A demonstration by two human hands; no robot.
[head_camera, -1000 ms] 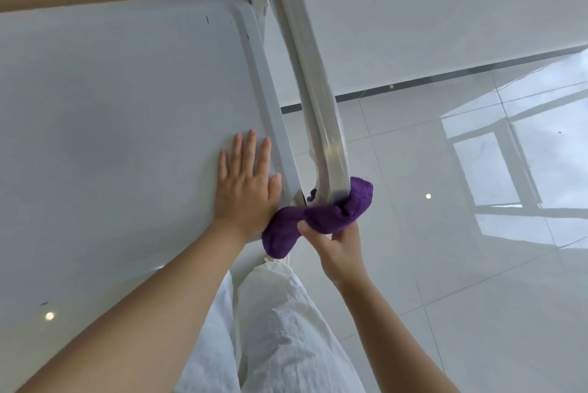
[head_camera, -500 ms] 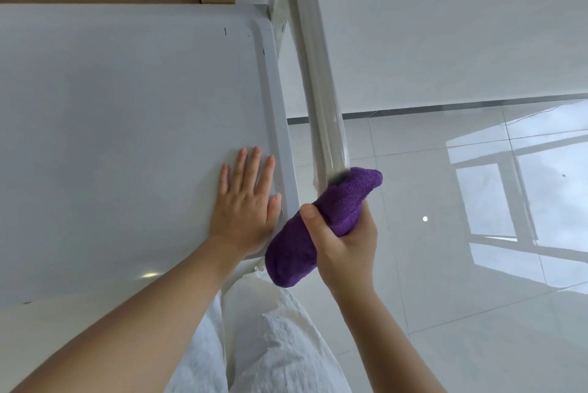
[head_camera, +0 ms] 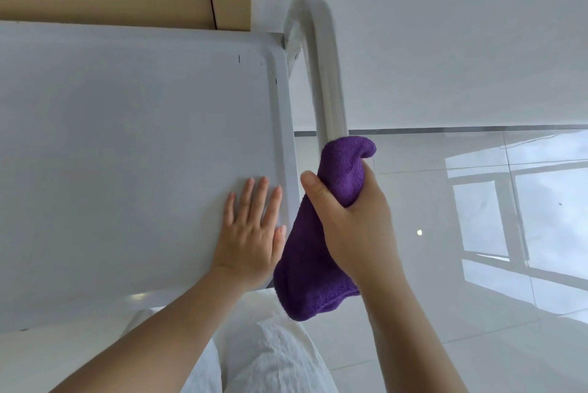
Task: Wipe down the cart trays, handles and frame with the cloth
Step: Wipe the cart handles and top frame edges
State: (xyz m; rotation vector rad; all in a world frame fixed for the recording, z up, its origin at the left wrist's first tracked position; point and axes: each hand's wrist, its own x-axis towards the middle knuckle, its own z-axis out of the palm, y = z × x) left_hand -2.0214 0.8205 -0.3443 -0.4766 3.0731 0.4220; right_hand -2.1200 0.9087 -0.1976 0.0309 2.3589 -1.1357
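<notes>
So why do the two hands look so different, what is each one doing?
The left hand lies flat with straight fingers on the grey cart tray; the right hand is curled tight. The left hand holds nothing; the right hand grips the purple cloth, wrapped round the shiny cart handle. The left hand sits on top of the tray; the right hand is beside it, off its edge. Both are bare.

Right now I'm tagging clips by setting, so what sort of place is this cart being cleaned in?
Probably an indoor institutional or commercial room, though that is uncertain. The glossy tiled floor mirrors a window, the wall is plain white, and the grey cart tray has a metal handle like a service trolley.
</notes>
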